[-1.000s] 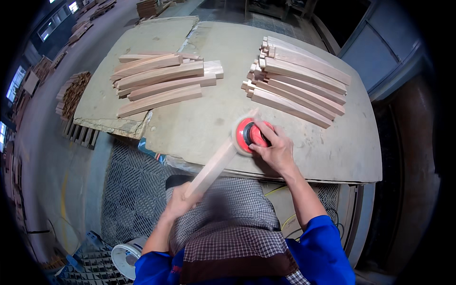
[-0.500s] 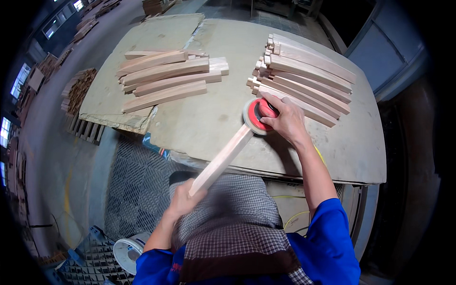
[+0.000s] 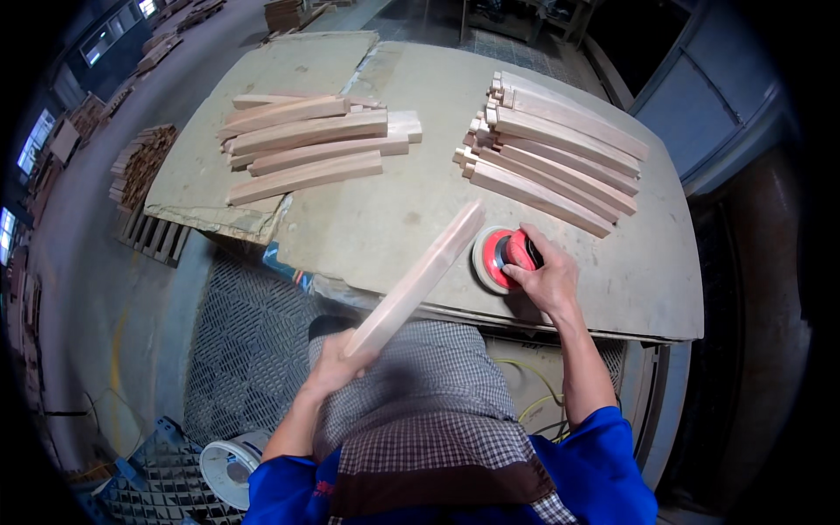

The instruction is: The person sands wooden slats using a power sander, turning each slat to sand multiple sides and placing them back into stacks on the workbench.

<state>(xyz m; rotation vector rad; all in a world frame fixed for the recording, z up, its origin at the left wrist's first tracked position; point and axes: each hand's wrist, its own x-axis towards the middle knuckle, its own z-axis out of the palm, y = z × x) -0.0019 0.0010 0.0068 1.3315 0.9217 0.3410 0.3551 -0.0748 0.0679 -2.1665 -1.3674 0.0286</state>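
My left hand is closed around the near end of a pale wooden bar, which slants up and away to the right over the table's front edge. In my right hand is a red round sander with a pale disc, its disc edge tilted toward the bar. A narrow gap separates sander and bar. Beyond the bar's far end, to the right, lies a stack of wooden bars with tenon ends. More wooden bars lie in a loose pile at the left.
The worn board-topped table carries both piles. A yellow hose hangs below its front edge. A white bucket stands on the floor at lower left, near dark matting. A wood-loaded pallet stands left of the table.
The sander has come off the bar's far end and moved nearer and to the right. The bar's far end has swung slightly up and right, still in my left hand.
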